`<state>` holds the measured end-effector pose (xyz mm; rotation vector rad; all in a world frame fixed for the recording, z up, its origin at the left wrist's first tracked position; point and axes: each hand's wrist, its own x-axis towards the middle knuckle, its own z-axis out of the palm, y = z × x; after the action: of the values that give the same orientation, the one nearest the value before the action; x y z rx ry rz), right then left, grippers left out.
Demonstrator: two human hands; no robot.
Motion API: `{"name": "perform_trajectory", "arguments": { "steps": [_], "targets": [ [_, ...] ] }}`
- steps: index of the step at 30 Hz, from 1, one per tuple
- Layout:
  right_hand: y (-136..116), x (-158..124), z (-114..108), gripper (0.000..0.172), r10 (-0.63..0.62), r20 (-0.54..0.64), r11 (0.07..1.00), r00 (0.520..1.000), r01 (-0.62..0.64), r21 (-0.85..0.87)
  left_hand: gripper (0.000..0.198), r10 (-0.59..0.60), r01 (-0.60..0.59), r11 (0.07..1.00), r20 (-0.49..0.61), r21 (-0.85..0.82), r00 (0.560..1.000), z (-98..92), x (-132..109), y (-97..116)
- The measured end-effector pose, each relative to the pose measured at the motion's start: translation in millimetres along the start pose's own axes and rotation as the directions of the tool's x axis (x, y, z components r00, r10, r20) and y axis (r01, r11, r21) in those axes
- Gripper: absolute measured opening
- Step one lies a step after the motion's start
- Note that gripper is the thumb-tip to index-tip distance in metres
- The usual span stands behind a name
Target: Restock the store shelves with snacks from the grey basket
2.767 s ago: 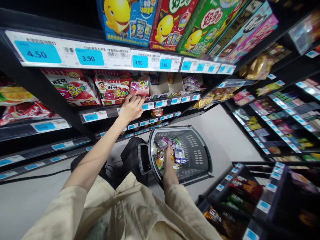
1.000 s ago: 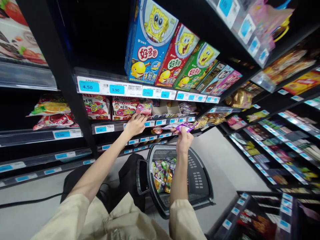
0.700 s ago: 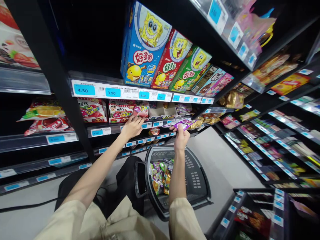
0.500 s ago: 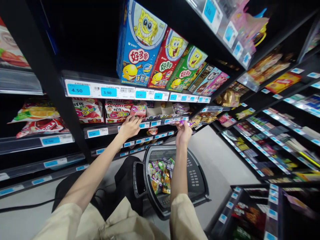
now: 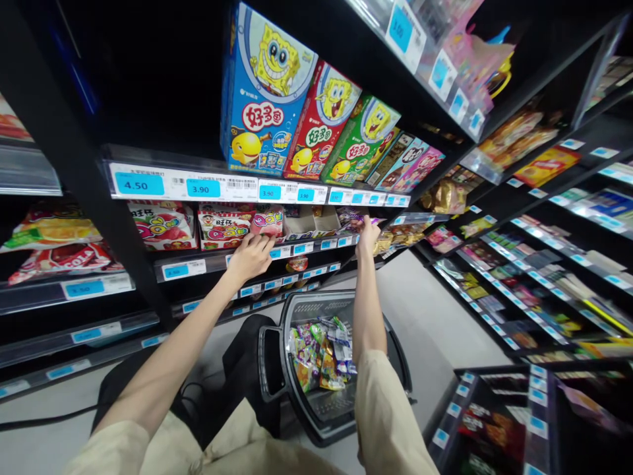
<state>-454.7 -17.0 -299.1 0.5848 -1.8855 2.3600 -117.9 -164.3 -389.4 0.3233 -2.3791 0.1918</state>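
Note:
My right hand point(image 5: 366, 237) reaches to the far end of the lower shelf. Its fingers are closed on a small shiny purple snack packet point(image 5: 374, 221). Similar purple packets point(image 5: 349, 216) lie just left of that hand, partly in shadow. My left hand point(image 5: 251, 257) rests at the front edge of the same shelf, fingers loosely spread and holding nothing I can see. Its fingertips are by a red bag of gummy candy point(image 5: 267, 221). Between the hands stand open cardboard trays point(image 5: 301, 224). Below my right arm is a dark grey shopping basket point(image 5: 316, 406) with several small colourful packets point(image 5: 326, 356) inside.
Cartoon snack boxes point(image 5: 270, 99) line the shelf above, behind a price-tag strip point(image 5: 217, 188). A black upright post point(image 5: 133, 264) stands at left. Stocked shelves point(image 5: 539, 277) run along the right, beyond the pale floor point(image 5: 420, 297). A cable point(image 5: 49, 419) lies at lower left.
My right hand has moved forward and slightly right, up to the purple packets on the shelf. My left hand has stayed by the gummy candy. The view has shifted slightly.

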Motion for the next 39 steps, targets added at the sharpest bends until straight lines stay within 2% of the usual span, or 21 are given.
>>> {"name": "perform_trajectory", "arguments": {
  "steps": [7,14,20,24,32,39],
  "targets": [
    [6,24,5,0.044,-0.156,0.033,0.987,0.987,0.157,-0.017,0.052,0.021,-0.021,0.998,0.0,0.057,1.0,0.6,0,-1],
    [14,39,7,0.046,-0.183,0.061,0.982,0.981,0.185,-0.025,0.052,0.012,-0.011,0.999,-0.01,0.047,1.0,1.7,0,-1],
    [17,54,8,0.051,-0.203,0.053,0.927,0.978,0.209,-0.312,0.048,0.046,-0.041,0.993,-0.045,0.114,0.998,2.4,1,-1],
    [16,55,5,0.052,-0.258,0.106,0.909,0.96,0.279,-0.31,0.047,0.058,-0.048,0.989,-0.063,0.143,0.996,2.3,1,0],
    [29,57,-7,0.042,-0.144,0.157,0.945,0.977,0.183,-0.271,0.045,0.046,-0.037,0.993,-0.079,0.113,0.996,3.7,1,-1],
    [34,49,11,0.04,-0.057,0.284,0.983,0.957,0.104,-0.153,0.045,0.063,-0.05,0.988,-0.085,0.149,0.994,3.5,1,-1]
  ]
}}
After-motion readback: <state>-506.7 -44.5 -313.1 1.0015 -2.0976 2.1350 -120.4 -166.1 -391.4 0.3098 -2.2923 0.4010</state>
